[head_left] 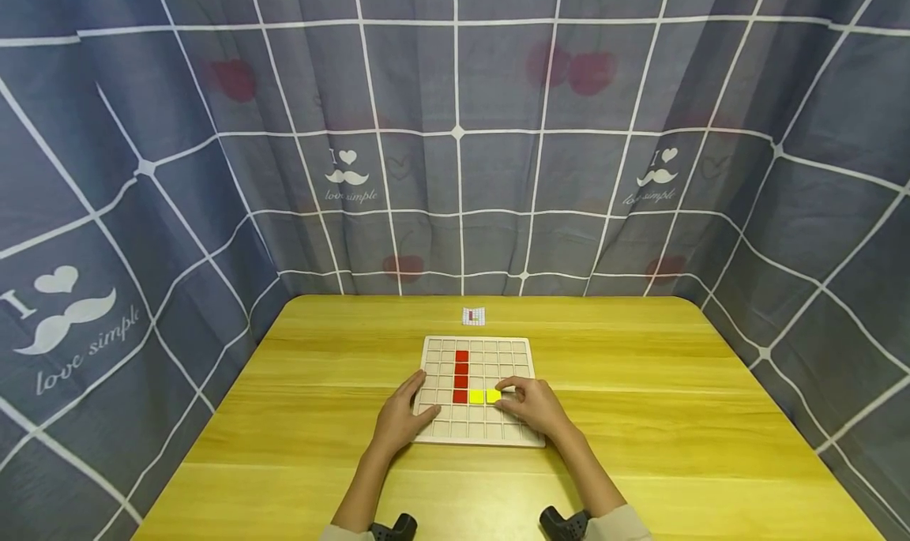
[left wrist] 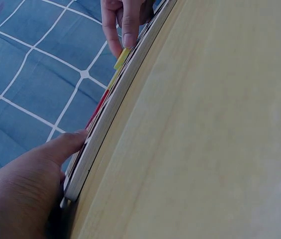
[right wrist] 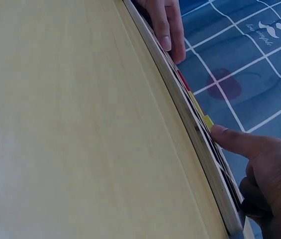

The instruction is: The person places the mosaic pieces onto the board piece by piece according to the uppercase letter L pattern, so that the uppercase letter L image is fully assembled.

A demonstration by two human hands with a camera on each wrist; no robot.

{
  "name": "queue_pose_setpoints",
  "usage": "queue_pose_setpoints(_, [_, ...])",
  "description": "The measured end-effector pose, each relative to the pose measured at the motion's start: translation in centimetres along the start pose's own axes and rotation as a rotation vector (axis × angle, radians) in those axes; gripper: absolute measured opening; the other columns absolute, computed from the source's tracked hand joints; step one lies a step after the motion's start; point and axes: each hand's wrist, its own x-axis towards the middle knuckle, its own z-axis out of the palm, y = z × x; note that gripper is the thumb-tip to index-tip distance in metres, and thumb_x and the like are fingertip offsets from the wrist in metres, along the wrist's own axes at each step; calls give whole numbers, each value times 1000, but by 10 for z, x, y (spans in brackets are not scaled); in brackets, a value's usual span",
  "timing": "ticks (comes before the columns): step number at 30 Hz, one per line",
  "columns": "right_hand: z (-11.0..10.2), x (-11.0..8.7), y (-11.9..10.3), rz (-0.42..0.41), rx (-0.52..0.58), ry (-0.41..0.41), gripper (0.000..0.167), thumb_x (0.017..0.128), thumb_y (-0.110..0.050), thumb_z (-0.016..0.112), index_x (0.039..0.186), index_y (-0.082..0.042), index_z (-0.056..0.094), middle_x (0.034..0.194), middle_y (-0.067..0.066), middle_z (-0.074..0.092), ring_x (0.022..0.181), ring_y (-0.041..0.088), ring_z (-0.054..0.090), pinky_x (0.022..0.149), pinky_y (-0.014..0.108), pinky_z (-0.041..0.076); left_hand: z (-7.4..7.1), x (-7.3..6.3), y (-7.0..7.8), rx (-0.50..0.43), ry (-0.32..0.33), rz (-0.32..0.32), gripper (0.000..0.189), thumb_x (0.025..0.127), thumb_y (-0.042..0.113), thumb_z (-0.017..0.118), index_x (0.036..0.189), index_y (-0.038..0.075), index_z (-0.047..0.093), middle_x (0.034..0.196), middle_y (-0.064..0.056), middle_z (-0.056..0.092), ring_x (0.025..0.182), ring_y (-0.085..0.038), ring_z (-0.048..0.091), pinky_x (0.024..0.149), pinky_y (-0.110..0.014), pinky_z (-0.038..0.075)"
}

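Note:
A pale grid board (head_left: 479, 434) lies flat on the table. Four red square tiles (head_left: 461, 370) form a column on it. Beside the lowest red one sits a yellow tile (head_left: 476, 397). My right hand (head_left: 535, 407) pinches a second yellow tile (head_left: 494, 396) between thumb and fingertip, just right of the first. In the left wrist view that held tile (left wrist: 122, 58) stands tilted above the board's surface. My left hand (head_left: 400, 421) rests at the board's left edge, thumb reaching over the grid and fingers extended along the side.
A small printed card (head_left: 473, 317) with a coloured grid pattern lies behind the board. The yellow wooden table (head_left: 284, 415) reaches out on both sides. A grey-blue checked curtain (head_left: 498, 170) closes off the back and sides.

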Motion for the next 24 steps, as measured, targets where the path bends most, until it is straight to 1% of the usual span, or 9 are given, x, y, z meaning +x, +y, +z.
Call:
queue_pose_setpoints(5, [0,1,-2,-10,-33,-5,22,77,-32,74,95,-20,71,47,-11,33,41,0,21,40,19,23,-1,0,-1,0,7,8,70,79,37,72,136,4,46,139,-11,43,125,-33,41,98,-49,37])
queue_pose_setpoints(10, [-2,1,-2,-9,-46,-16,25,77,-32,74,99,-20,71,47,-11,32,42,2,20,40,18,22,0,2,-1,-6,2,6,71,79,37,71,136,4,45,140,-10,43,126,-33,40,98,-50,36])
queue_pose_setpoints(15, [-4,-3,0,5,3,-20,31,77,-32,74,104,-17,71,47,-10,34,42,2,22,40,18,23,1,1,-1,-9,-1,14,70,80,37,71,136,3,45,139,-12,43,125,-34,41,98,-50,37])
queue_pose_setpoints(18, [-8,-6,3,20,48,-18,31,79,-32,73,105,-16,70,47,-9,34,41,2,23,39,19,25,1,0,-1,-22,-6,7,70,80,37,71,136,3,45,139,-12,43,125,-34,40,98,-49,37])
queue_pose_setpoints(21, [-15,-8,6,39,79,5,28,82,-32,70,105,-16,70,47,-8,35,41,3,24,39,19,26,-1,1,-1,-83,-12,-34,70,80,35,71,136,3,45,139,-13,43,127,-34,38,101,-48,34])
queue_pose_setpoints(24, [-27,-9,9,48,91,44,25,84,-30,68,103,-14,71,48,-7,34,41,4,24,39,20,26,-6,3,-2,-204,-33,-103,68,83,33,69,137,2,42,139,-17,41,129,-35,36,103,-48,31])
